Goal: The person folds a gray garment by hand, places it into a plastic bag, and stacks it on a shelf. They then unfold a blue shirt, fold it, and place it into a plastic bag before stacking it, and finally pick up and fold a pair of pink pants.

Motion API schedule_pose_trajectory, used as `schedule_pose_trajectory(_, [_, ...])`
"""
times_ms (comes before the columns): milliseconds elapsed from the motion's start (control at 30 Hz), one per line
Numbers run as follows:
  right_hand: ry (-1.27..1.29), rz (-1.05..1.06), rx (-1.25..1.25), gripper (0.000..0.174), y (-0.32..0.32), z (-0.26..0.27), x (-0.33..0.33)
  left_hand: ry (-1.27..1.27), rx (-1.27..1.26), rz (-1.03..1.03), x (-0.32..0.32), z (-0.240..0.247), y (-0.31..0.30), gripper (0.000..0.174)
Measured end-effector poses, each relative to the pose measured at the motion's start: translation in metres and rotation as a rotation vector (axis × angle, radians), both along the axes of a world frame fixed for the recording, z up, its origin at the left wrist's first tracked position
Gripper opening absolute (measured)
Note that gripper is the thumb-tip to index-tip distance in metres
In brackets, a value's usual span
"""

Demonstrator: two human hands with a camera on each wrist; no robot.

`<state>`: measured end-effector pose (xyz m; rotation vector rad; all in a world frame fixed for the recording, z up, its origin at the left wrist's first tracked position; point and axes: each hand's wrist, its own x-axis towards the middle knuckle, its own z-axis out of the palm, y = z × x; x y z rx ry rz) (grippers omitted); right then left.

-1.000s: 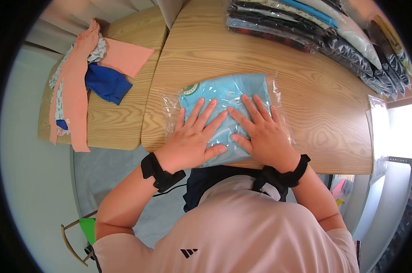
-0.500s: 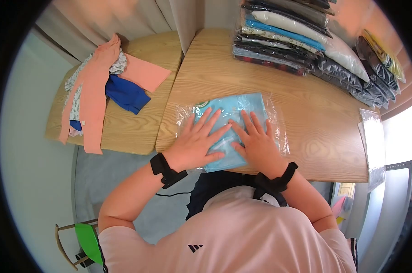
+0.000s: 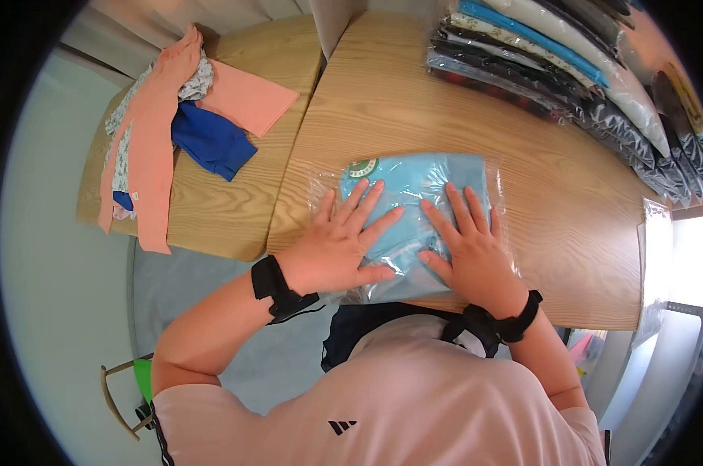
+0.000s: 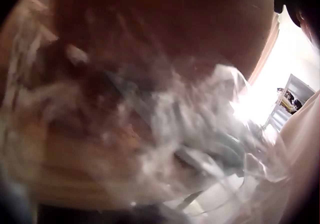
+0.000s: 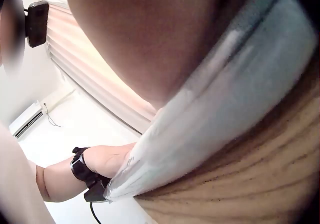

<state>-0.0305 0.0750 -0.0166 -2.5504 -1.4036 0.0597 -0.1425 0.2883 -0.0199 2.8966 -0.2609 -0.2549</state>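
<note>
A folded light blue garment [image 3: 413, 179] lies flat inside a clear plastic bag [image 3: 497, 182] at the table's near edge. A round green-and-white label [image 3: 363, 168] shows at its far left corner. My left hand [image 3: 336, 245] presses on the left half with fingers spread, and my right hand [image 3: 479, 252] does the same on the right half. A small gap separates the two index fingertips. In the left wrist view, crinkled clear plastic [image 4: 175, 114] lies below the dark underside of the hand. The right wrist view catches the bagged garment's side [image 5: 220, 114] beneath my palm [image 5: 150, 29].
Several bagged folded garments [image 3: 522, 70] are stacked at the back right of the wooden table [image 3: 367, 101]. Clear plastic bags [image 3: 656, 256] hang over its right edge. On a side table [image 3: 211, 210] to the left lie a peach garment [image 3: 151, 155] and a blue one [image 3: 211, 140].
The head view has shifted. My hands have slid slightly apart on the bagged garment, the index fingertips parting from close together. Both palms stay down with fingers spread.
</note>
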Motion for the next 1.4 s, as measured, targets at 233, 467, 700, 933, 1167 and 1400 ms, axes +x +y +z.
schedule_pose_trajectory(233, [0.0,0.003,0.002,0.061,0.0,-0.001,0.002,0.013,-0.03,-0.007,0.002,-0.003,0.001,0.085])
schedule_pose_trajectory(467, [0.02,0.02,0.09,0.059,-0.011,-0.008,0.012,0.074,-0.03,-0.012,0.004,0.003,0.004,0.082])
schedule_pose_trajectory(700, [-0.036,-0.361,-0.036,0.052,-0.099,-0.004,0.043,-0.254,-0.524,0.188,-0.039,0.019,0.039,0.047])
schedule_pose_trajectory(933, [0.305,0.013,0.442,0.035,-0.114,0.001,-0.001,-0.413,-0.173,-0.009,-0.08,0.02,-0.023,0.047])
schedule_pose_trajectory(1167, [0.31,-0.073,0.411,0.048,-0.113,-0.001,-0.009,-0.481,-0.116,0.148,-0.08,-0.029,-0.019,0.039])
schedule_pose_trajectory(1400, [0.164,-0.122,0.464,0.043,-0.099,-0.003,-0.017,-0.345,-0.473,0.268,-0.067,0.018,-0.008,0.019])
